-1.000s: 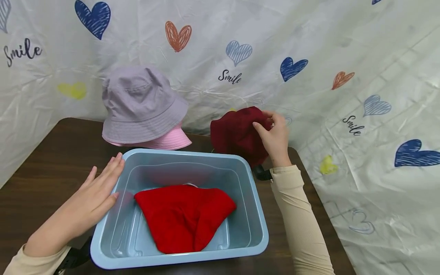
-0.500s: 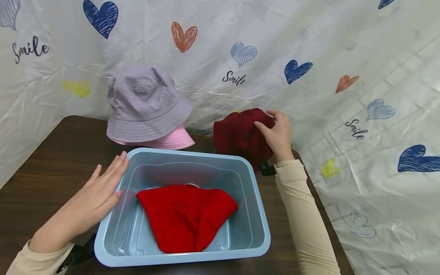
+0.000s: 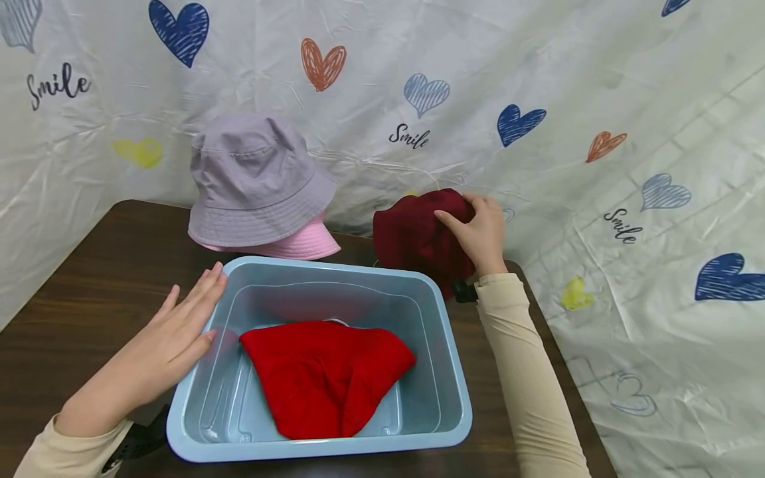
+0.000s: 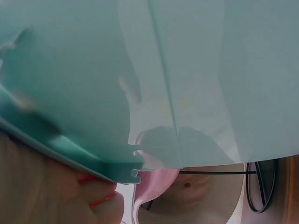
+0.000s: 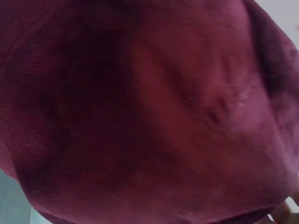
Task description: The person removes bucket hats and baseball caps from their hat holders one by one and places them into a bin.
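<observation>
The right hand (image 3: pixel 483 236) holds a maroon hat (image 3: pixel 412 232) at its right side, thumb on the crown and fingers behind it. That hat (image 5: pixel 163 116) fills most of the right wrist view. With straight fingers, the left hand (image 3: pixel 149 352) rests against the left rim of a light blue bin (image 3: pixel 319 450). In the left wrist view, the left hand (image 4: pixel 51 200) is at the lower left beside the bin wall (image 4: pixel 196 70). A bright red folded cloth item (image 3: pixel 325 378) lies inside the bin.
Behind the bin, a lavender bucket hat (image 3: pixel 254 179) sits on top of a pink hat (image 3: pixel 307 242). Beyond the dark wooden table (image 3: pixel 78 285) hangs a white sheet (image 3: pixel 370 40) printed with hearts. Black cables (image 4: pixel 264 191) show in the left wrist view.
The whole head view has shifted, so the table and bin appear slightly further right. The right thumb has moved a little left over the maroon hat. The left hand stays at the rim.
</observation>
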A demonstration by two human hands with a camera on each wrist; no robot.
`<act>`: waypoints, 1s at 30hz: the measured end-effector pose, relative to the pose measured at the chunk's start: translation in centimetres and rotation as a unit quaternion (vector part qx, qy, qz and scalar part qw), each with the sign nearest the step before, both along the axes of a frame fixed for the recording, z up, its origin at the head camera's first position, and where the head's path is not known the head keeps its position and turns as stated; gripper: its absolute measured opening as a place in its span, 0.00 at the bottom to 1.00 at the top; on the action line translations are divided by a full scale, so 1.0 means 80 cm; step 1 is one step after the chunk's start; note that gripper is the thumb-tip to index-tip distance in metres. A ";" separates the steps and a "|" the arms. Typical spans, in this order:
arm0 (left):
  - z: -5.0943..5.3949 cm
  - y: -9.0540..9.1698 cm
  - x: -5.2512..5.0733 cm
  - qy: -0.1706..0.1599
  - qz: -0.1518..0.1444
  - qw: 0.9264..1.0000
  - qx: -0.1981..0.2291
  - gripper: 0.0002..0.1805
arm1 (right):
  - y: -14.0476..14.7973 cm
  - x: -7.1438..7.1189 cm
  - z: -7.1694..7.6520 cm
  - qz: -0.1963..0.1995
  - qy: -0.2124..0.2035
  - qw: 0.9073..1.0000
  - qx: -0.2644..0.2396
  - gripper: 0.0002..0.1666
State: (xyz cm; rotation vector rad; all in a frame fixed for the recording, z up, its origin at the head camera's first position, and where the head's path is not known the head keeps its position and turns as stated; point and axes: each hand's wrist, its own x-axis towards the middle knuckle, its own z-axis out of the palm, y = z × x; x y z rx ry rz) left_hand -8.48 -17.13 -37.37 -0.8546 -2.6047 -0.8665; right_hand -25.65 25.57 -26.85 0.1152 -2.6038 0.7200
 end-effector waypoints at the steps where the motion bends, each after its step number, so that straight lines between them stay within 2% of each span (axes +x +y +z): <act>1: 0.000 0.000 0.000 -0.001 -0.001 1.000 0.000 0.40 | 0.001 -0.001 -0.002 -0.002 0.002 1.000 0.002 0.39; 13: 0.002 0.003 0.000 -0.007 -0.001 1.000 0.007 0.40 | 0.001 -0.008 -0.008 -0.031 0.024 0.999 0.015 0.35; 22: 0.002 0.002 0.001 -0.007 0.000 1.000 0.010 0.40 | -0.002 -0.011 -0.009 -0.029 0.024 0.999 0.018 0.33; 30: 0.001 0.001 0.001 -0.003 -0.001 1.000 0.013 0.39 | -0.002 -0.013 -0.014 -0.025 0.053 0.997 0.043 0.30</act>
